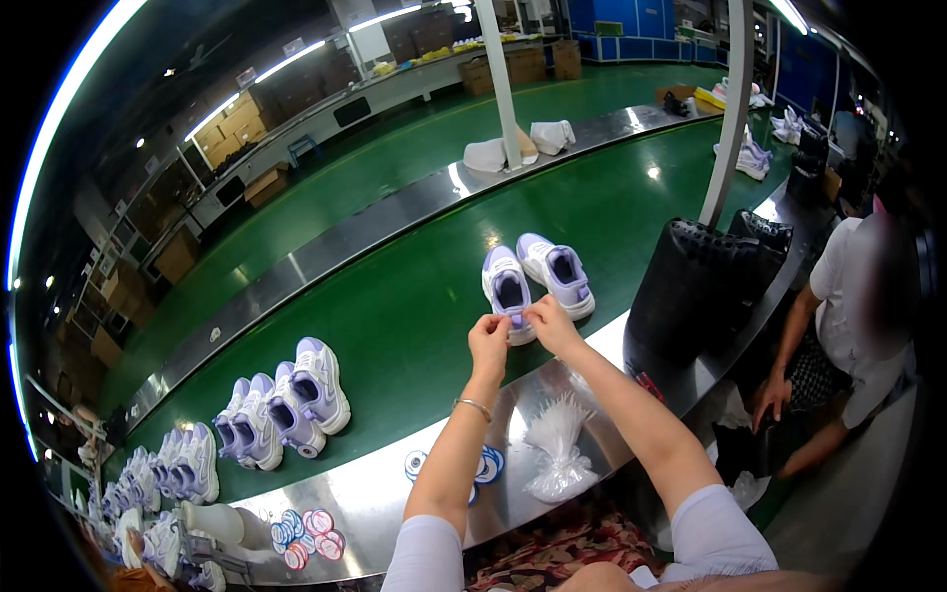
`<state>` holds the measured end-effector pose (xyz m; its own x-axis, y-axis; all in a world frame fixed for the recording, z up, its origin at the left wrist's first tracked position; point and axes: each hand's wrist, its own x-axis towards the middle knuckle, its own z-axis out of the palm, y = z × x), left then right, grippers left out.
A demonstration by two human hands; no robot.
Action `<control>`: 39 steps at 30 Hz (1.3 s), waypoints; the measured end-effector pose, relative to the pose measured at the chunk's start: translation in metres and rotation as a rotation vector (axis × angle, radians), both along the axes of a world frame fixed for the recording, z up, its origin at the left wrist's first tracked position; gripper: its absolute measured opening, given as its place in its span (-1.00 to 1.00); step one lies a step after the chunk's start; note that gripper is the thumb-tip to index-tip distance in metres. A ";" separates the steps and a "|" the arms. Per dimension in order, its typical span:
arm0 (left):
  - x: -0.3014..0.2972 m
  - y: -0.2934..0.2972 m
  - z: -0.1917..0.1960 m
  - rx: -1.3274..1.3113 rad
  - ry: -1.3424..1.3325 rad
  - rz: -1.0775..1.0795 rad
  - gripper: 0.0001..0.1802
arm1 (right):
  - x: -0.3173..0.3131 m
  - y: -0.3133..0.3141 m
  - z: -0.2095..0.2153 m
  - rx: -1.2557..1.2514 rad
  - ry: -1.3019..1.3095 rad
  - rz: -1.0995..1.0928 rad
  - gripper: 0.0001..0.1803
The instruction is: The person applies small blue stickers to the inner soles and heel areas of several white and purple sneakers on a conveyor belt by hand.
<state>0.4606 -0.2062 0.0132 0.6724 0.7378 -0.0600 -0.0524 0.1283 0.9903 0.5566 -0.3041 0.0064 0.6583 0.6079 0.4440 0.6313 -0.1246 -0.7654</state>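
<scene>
A lilac and white sneaker stands on the green belt in front of me, its toe pointing away. At its heel collar my left hand has its fingertips pinched together. My right hand pinches at the same heel from the right, close beside the left fingertips. Anything small between the fingers is too tiny to make out. The matching sneaker stands just to the right, untouched. On the metal ledge below my right forearm lies a bundle of thin clear plastic fasteners. Round blue and white tags lie partly behind my left forearm.
More lilac sneakers line the belt at left. Blue and red round tags lie on the metal ledge. Tall black boots and a grey post stand at right, near a co-worker.
</scene>
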 end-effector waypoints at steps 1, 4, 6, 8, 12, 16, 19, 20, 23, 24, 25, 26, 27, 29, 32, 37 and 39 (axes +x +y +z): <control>-0.001 0.001 0.002 -0.001 -0.007 0.009 -0.92 | 0.001 0.000 -0.001 0.008 0.017 0.016 -0.88; -0.005 0.003 0.008 0.010 -0.063 0.067 -0.92 | -0.001 0.003 0.000 0.057 0.070 -0.005 -0.87; -0.007 0.005 0.012 0.048 -0.109 0.100 -0.92 | 0.004 0.003 -0.003 0.105 0.085 -0.035 -0.86; -0.005 0.003 0.017 0.085 -0.129 0.091 -0.92 | 0.009 0.001 -0.007 0.142 0.073 -0.051 -0.84; -0.003 -0.004 0.024 0.117 -0.196 -0.006 -0.92 | -0.002 0.000 0.018 0.193 0.115 -0.039 -0.84; 0.002 -0.014 0.031 0.210 -0.095 -0.176 -0.92 | -0.007 0.007 0.032 0.235 0.220 0.030 -0.82; 0.002 -0.009 0.024 0.223 -0.125 -0.192 -0.91 | -0.009 0.009 0.032 0.200 0.266 0.089 -0.84; 0.003 -0.006 0.020 0.261 -0.127 -0.169 -0.91 | -0.008 0.009 0.034 0.228 0.361 0.126 -0.84; 0.006 -0.004 0.013 0.266 -0.114 -0.130 -0.91 | -0.005 0.003 0.027 0.282 0.619 0.199 -0.82; 0.004 -0.004 0.013 0.246 -0.124 -0.135 -0.92 | -0.007 0.001 0.029 0.283 0.663 0.220 -0.83; 0.002 -0.003 0.013 0.225 -0.134 -0.139 -0.92 | -0.008 0.000 0.032 0.284 0.707 0.242 -0.84; 0.001 -0.002 0.010 0.248 -0.119 -0.155 -0.93 | -0.007 0.002 0.030 0.254 0.680 0.221 -0.85; 0.002 -0.003 0.010 0.242 -0.120 -0.154 -0.93 | -0.006 0.002 0.030 0.236 0.681 0.205 -0.86; 0.003 -0.006 0.012 0.229 -0.124 -0.150 -0.93 | -0.003 0.006 0.023 0.315 0.661 0.221 -0.86; -0.003 -0.006 0.022 0.282 -0.057 -0.094 -0.92 | -0.005 0.008 0.027 0.300 0.653 0.227 -0.88; -0.012 0.000 0.031 0.197 -0.089 -0.099 -0.91 | -0.006 0.014 0.027 0.298 0.681 0.252 -0.88; -0.013 0.003 0.026 0.169 -0.117 -0.133 -0.94 | -0.007 0.015 0.028 0.314 0.711 0.283 -0.88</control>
<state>0.4478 -0.2029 0.0388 0.7591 0.6355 0.1408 -0.1622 -0.0248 0.9864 0.5494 -0.2891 0.0341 0.6865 0.7102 0.1560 -0.0416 0.2526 -0.9667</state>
